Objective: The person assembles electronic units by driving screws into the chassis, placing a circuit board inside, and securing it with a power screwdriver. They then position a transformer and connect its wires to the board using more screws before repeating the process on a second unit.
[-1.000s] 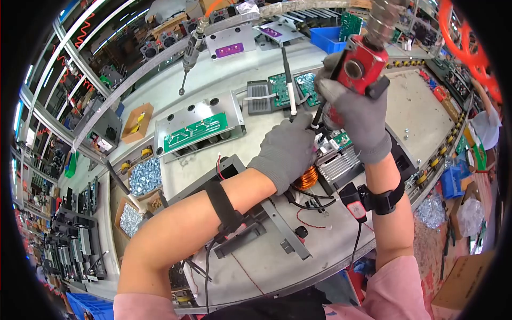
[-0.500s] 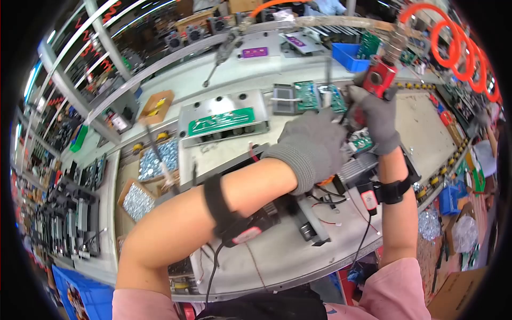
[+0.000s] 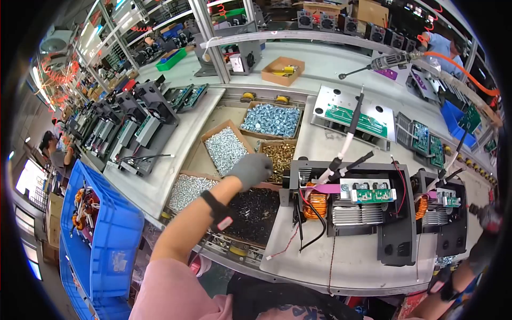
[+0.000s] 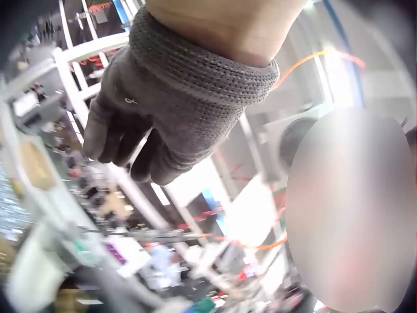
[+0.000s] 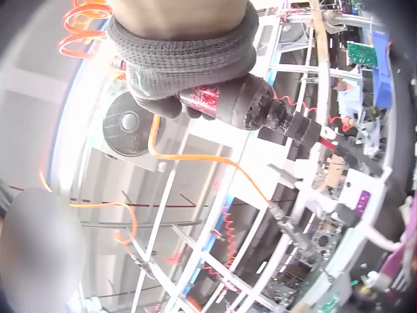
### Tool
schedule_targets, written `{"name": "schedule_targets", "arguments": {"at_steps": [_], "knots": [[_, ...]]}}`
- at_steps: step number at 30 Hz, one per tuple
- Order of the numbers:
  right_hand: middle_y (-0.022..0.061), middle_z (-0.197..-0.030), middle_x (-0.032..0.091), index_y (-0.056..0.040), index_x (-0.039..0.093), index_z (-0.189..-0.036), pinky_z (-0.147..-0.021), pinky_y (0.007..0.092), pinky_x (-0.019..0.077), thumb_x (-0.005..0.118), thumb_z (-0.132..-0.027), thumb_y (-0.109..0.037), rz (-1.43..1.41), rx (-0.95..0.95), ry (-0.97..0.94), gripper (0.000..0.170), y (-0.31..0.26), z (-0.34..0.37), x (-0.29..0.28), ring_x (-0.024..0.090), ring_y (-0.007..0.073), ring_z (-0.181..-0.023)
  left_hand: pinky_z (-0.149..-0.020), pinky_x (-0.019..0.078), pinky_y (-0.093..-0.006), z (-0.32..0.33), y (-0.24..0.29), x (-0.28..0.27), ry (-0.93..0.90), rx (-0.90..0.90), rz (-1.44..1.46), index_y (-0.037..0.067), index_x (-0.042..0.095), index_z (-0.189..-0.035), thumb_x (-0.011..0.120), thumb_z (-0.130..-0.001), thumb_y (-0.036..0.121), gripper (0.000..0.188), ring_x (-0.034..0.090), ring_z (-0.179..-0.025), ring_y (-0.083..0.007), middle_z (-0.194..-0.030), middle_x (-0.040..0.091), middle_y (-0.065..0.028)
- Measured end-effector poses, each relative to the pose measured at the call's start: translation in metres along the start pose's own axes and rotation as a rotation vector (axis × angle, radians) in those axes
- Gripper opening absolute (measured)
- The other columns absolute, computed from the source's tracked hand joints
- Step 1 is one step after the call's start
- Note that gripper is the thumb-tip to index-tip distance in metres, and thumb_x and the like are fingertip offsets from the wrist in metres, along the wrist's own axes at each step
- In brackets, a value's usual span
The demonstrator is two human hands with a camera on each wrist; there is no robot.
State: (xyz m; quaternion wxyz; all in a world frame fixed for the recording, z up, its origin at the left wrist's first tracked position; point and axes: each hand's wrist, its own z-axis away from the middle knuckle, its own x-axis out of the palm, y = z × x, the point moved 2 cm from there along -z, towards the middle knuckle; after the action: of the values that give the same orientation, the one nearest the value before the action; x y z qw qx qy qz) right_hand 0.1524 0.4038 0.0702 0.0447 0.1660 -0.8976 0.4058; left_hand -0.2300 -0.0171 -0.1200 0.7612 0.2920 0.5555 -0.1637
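Observation:
My gloved left hand (image 3: pixel 250 170) is over the boxes of small fasteners, its fingertips close to the brass-coloured screws (image 3: pixel 281 157). In the left wrist view its fingers hang loosely bent and nothing shows between them. Silver screws (image 3: pixel 226 146), bluish metal fasteners (image 3: pixel 269 120) and black screws (image 3: pixel 256 213) lie around it. At the right edge of the head view, my gloved right hand (image 3: pixel 484 249) grips a red and black power screwdriver (image 5: pixel 228 101). Between the hands stands a dark chassis (image 3: pixel 397 240) with a copper coil (image 3: pixel 316 205), heat sink (image 3: pixel 357 215) and green boards.
A second, similar chassis (image 3: pixel 450 234) stands at the right. Behind them is a metal plate (image 3: pixel 325 98) with a green board. A big blue bin (image 3: pixel 114 256) stands at the left, near a row of dark units (image 3: pixel 144 117). Another screwdriver (image 3: pixel 386 61) hangs overhead.
My head has turned left. The left hand has left the chassis at the right and come over to the screw boxes. The right hand, still holding the screwdriver, is now at the right edge.

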Motion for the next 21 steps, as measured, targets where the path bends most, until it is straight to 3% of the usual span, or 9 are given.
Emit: {"name": "schedule_targets", "arguments": {"at_steps": [4,6,11,13,14,16,18,20,21], "knots": [[0.0119,-0.095,0.062,-0.0007,0.055,-0.115,-0.082,0.0338,0.0457,0.055,-0.084,-0.026,-0.152,-0.003,-0.18,0.04,-0.046,0.03,-0.014,0.059,0.0211,-0.086,-0.085,0.0505,-0.0411,-0.035,0.006,0.045,0.181,0.267,-0.164,0.013,0.062,-0.112,0.054,-0.082,0.007,0.031,0.059,-0.103,-0.03,-0.115,0.057,-0.0116],[0.0116,-0.094,0.06,0.0011,0.053,-0.117,-0.078,0.0317,0.0465,0.05,-0.088,-0.024,-0.254,0.069,-0.407,0.039,-0.063,0.042,-0.015,0.057,0.0203,-0.083,-0.086,0.0501,-0.0403,-0.057,0.009,0.047,0.119,0.042,-0.165,0.016,0.058,-0.117,0.054,-0.082,0.004,0.038,0.054,-0.111,-0.0305,-0.123,0.05,-0.0096],[0.0104,-0.093,0.053,0.0012,0.049,-0.115,-0.077,0.0288,0.0434,0.05,-0.086,-0.023,-0.331,-0.073,-0.522,0.038,-0.091,0.079,0.02,0.052,0.0196,-0.083,-0.085,0.0504,-0.0396,-0.067,0.003,0.039,0.106,-0.032,0.012,0.011,0.058,-0.116,0.057,-0.08,0.005,0.037,0.059,-0.102,-0.0324,-0.113,0.057,-0.0146],[0.01,-0.092,0.05,0.0012,0.048,-0.113,-0.076,0.0277,0.0421,0.05,-0.086,-0.023,-0.375,-0.093,-0.57,0.037,-0.097,0.091,0.035,0.049,0.0193,-0.084,-0.08,0.0537,-0.0351,-0.059,-0.013,0.036,0.238,-0.129,0.631,0.004,0.056,-0.116,0.06,-0.084,0.009,0.033,0.061,-0.097,-0.0296,-0.107,0.059,-0.0151],[0.0097,-0.092,0.048,0.0012,0.047,-0.113,-0.076,0.0271,0.0415,0.05,-0.085,-0.023,-0.398,-0.099,-0.597,0.037,-0.098,0.096,0.044,0.048,0.0191,-0.084,-0.08,0.0537,-0.0351,-0.053,-0.016,0.035,0.242,-0.135,0.634,0.004,0.056,-0.116,0.06,-0.084,0.009,0.033,0.061,-0.097,-0.0296,-0.107,0.059,-0.0151],[0.0093,-0.092,0.045,0.0012,0.046,-0.112,-0.076,0.026,0.0403,0.05,-0.085,-0.022,-0.45,-0.104,-0.663,0.036,-0.101,0.107,0.063,0.046,0.0188,-0.084,-0.073,0.0561,-0.0289,-0.039,-0.025,0.038,0.209,-0.239,1.764,-0.001,0.054,-0.117,0.059,-0.089,0.015,0.033,0.061,-0.095,-0.0255,-0.108,0.057,-0.0143],[0.0088,-0.091,0.042,0.0013,0.044,-0.111,-0.075,0.0249,0.039,0.05,-0.084,-0.022,-0.511,-0.099,-0.764,0.036,-0.103,0.118,0.087,0.044,0.0185,-0.084,-0.069,0.0567,-0.0237,-0.037,-0.041,0.053,0.278,0.008,1.576,-0.006,0.051,-0.117,0.053,-0.095,0.019,0.034,0.061,-0.092,-0.0223,-0.109,0.054,-0.0151],[0.0083,-0.09,0.039,0.0013,0.043,-0.109,-0.074,0.0237,0.0378,0.051,-0.084,-0.022,-0.597,-0.071,-0.914,0.035,-0.108,0.13,0.119,0.041,0.0182,-0.084,-0.073,0.0551,-0.021,-0.018,-0.033,0.039,0.076,-0.211,2.102,-0.009,0.047,-0.121,0.049,-0.097,0.027,0.044,0.059,-0.091,-0.0203,-0.112,0.056,-0.0214],[0.0075,-0.089,0.036,-0.0004,0.04,-0.11,-0.073,0.0239,0.0358,0.052,-0.083,-0.024,-0.502,-0.083,-0.445,0.038,-0.117,0.151,0.148,0.037,0.0171,-0.08,-0.069,0.054,-0.0199,-0.011,-0.031,0.033,0.02,-0.22,2.087,-0.007,0.046,-0.124,0.045,-0.099,0.026,0.041,0.06,-0.082,-0.0168,-0.106,0.06,-0.0175]]}}
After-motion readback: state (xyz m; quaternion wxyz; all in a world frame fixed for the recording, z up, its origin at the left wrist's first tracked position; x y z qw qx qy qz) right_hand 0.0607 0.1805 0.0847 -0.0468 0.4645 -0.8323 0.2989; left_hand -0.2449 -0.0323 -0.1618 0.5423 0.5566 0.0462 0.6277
